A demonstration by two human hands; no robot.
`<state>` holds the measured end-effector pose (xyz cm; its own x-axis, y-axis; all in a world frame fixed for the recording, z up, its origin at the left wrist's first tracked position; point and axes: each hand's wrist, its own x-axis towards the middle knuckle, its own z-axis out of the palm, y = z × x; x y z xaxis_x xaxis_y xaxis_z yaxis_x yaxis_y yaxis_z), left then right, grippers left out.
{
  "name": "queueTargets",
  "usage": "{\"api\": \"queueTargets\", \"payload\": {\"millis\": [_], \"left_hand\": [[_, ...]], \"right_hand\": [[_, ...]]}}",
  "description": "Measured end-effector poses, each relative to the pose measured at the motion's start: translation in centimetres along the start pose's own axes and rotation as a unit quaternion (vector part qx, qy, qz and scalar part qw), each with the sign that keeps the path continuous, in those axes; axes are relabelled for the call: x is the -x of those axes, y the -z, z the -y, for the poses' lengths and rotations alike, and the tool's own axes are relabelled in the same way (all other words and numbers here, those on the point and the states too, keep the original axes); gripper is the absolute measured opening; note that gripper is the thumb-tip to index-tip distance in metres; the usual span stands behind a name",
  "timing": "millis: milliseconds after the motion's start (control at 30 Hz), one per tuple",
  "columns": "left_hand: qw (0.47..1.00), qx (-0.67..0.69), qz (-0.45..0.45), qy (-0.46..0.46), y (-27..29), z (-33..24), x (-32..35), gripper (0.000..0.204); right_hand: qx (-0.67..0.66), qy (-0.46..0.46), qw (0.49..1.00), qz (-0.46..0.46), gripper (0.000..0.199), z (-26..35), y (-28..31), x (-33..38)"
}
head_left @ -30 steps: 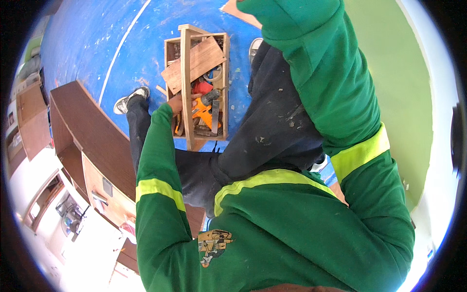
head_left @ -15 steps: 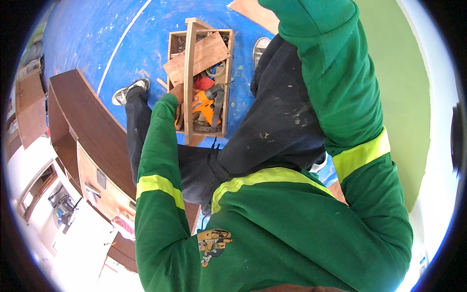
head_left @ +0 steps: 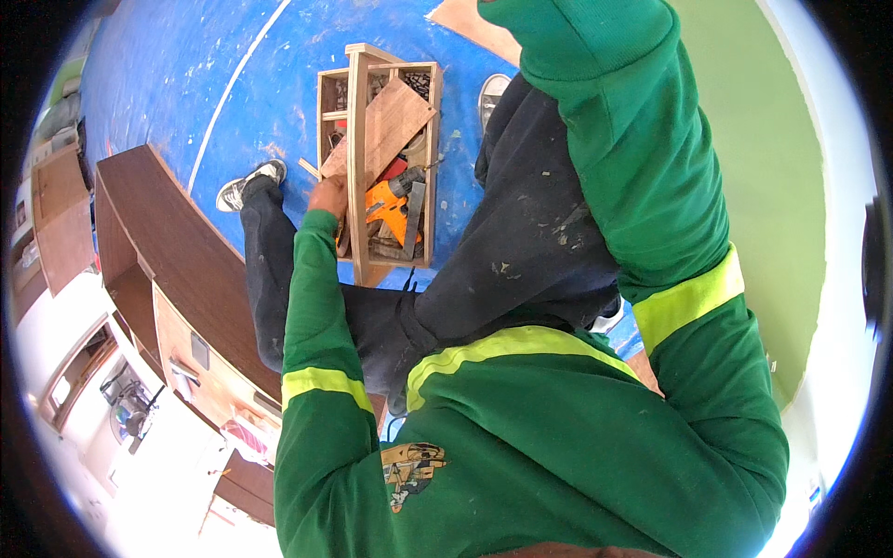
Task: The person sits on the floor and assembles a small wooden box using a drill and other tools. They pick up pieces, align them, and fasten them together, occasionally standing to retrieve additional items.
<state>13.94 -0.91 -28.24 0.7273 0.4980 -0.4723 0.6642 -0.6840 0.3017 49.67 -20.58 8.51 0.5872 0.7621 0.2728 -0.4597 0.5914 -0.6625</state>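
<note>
An open wooden toolbox [head_left: 435, 121] with a tall middle handle board [head_left: 356, 139] rests on the blue floor. My left hand [head_left: 328, 196] is at its left side, fingers curled down into the box and mostly hidden. Touching or just below the lower end of a thin brown board [head_left: 398, 126], it holds something I cannot make out. That board lies slanted across the box, passing behind the handle board. An orange tool [head_left: 389, 206] and a grey metal strip [head_left: 415, 216] lie in the right compartment. My right arm [head_left: 642, 158] reaches up past the top edge, its hand out of view.
My legs [head_left: 539, 205] straddle the floor on both sides of the box. A dark brown cabinet [head_left: 177, 232] stands at the left. Another flat board [head_left: 479, 28] lies at the top, and a green wall [head_left: 763, 186] rises at the right.
My left hand has drawn back from under the handle board to the box's left side. The thin board has turned steeper, its lower end now near that hand. The right arm stays raised.
</note>
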Motion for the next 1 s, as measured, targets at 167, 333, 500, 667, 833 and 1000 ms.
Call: {"api": "queueTargets", "payload": {"millis": [167,333,500,667,833,1000], "left_hand": [[0.993,0.077,0.085,0.034,-1.1,2.2,0.2,0.039],[0.993,0.087,0.072,0.037,-2.0,1.1,0.6,0.038],[0.980,0.172,0.087,0.056,-3.5,3.3,-0.1,0.035],[0.986,0.154,0.058,0.032,-3.9,3.0,0.1,0.034],[0.982,0.185,0.027,0.033,-4.2,4.0,0.5,0.038],[0.995,0.080,0.064,0.000,-0.6,0.4,-0.4,0.042]], "right_hand": [[-0.001,-0.005,1.000,0.001,0.035,-0.3,0.2,0.0],[0.000,-0.010,1.000,-0.006,0.036,0.0,-0.2,0.1],[-0.009,-0.006,1.000,-0.008,0.036,0.5,-0.1,0.1],[-0.011,-0.008,1.000,-0.009,0.036,0.4,0.1,0.1],[-0.027,-0.005,1.000,-0.005,0.036,1.0,0.6,0.2],[-0.024,-0.003,1.000,-0.008,0.036,1.1,1.1,0.2]]}}
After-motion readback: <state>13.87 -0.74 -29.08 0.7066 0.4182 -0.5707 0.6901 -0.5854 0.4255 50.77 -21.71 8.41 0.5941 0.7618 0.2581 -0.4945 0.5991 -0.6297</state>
